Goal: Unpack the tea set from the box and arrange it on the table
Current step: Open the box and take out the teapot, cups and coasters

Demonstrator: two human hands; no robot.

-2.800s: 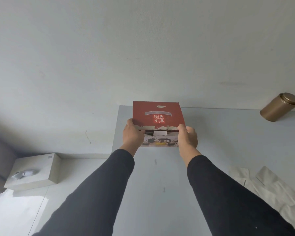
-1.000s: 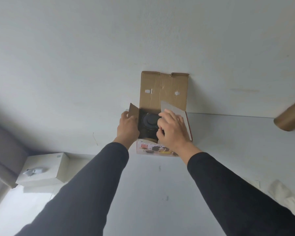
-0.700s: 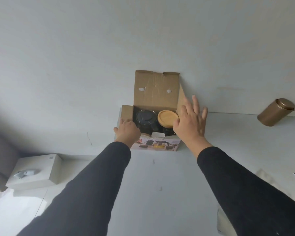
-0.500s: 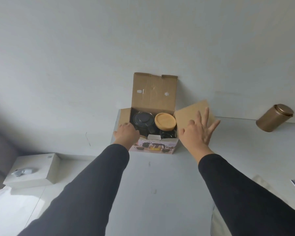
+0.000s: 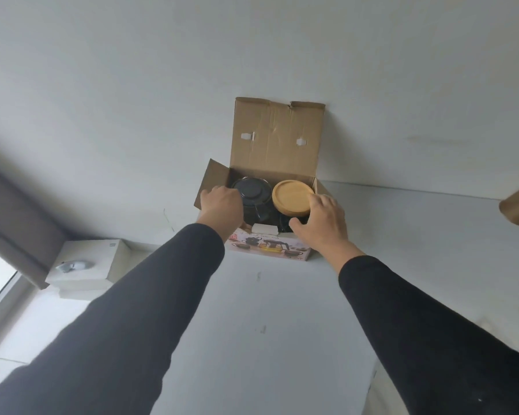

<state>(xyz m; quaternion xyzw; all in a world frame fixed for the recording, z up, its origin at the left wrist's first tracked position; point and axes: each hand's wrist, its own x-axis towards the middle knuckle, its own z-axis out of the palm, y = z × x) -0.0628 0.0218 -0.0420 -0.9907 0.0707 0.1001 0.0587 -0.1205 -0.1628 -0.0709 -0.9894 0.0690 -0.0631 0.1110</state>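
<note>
Cardboard box (image 5: 277,139) stands open on the white table (image 5: 261,324) against the wall, its lid flap upright. Inside it sit a dark glass teapot (image 5: 252,193) on the left and a round wooden lid (image 5: 292,194) on the right. My left hand (image 5: 222,209) reaches over the box's left edge, fingers curled down; I cannot tell what they grip. My right hand (image 5: 322,224) cups the wooden lid's near right side, fingers spread and bent around it.
</note>
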